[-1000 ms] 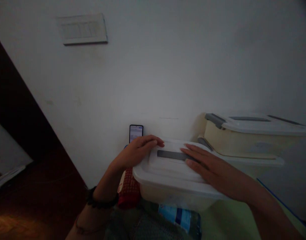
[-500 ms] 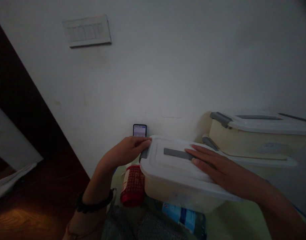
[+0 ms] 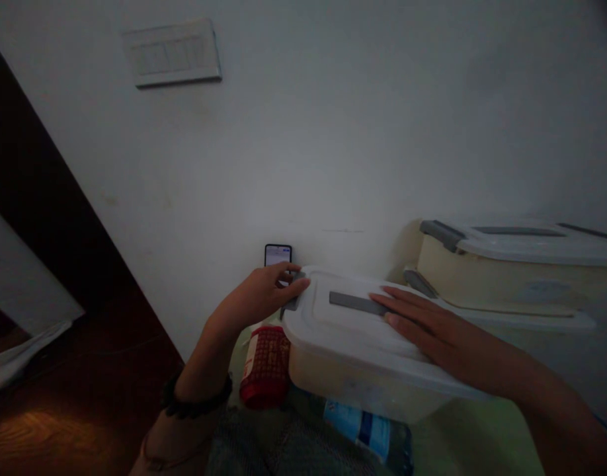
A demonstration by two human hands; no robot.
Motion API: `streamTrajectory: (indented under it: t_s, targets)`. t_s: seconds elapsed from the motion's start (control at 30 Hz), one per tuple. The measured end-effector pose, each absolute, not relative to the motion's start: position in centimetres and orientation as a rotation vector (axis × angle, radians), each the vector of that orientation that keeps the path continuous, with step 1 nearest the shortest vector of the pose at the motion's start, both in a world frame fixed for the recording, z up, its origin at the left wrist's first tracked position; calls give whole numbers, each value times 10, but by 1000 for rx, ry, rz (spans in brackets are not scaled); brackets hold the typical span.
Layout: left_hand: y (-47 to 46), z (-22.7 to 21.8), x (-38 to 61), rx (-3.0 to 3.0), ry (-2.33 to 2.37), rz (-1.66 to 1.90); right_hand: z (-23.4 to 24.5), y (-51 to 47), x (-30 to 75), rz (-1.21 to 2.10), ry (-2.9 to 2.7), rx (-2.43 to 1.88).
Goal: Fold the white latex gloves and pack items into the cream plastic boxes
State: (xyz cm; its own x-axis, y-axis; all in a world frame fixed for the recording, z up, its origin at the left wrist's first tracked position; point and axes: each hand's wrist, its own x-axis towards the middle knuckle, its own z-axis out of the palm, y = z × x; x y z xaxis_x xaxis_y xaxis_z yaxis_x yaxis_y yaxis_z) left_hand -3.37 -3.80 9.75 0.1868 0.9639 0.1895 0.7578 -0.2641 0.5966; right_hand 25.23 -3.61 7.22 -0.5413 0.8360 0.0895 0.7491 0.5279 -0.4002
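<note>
1. Storage box (image 3: 343,340), white-lidded with a pale cream body, sits in front of the person on a light green bench (image 3: 462,436), its lid lying across the top.
2. At the box's left end, the left hand (image 3: 261,294) bends over a grey latch (image 3: 292,305), thumb near the lid's corner and fingers reaching past the far side; whether it grips the latch, I cannot tell.
3. Flat on the lid lies the right hand (image 3: 432,327), its fingers extended close together, their tips at a grey strip (image 3: 353,303) set into the top.
4. A dark beaded bracelet (image 3: 199,404) circles the left wrist.
5. Just left of the box is a red container (image 3: 266,370) with a pale label.
6. Close to the box's near side lies a blue-labelled item (image 3: 356,426), its lower part dim.
7. Behind the left hand, a phone (image 3: 278,253) with a lit screen stands by the white wall (image 3: 303,145).
8. To the right, an upper box (image 3: 502,277) rests on a lower box (image 3: 512,320), both lidded.
</note>
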Motion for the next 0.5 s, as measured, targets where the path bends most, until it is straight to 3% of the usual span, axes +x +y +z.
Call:
streamTrajectory:
  t_s: [0.5]
  targets:
    - [-39,99,-26,2104,1601,783,76,-36,251,482,-2506,-1374]
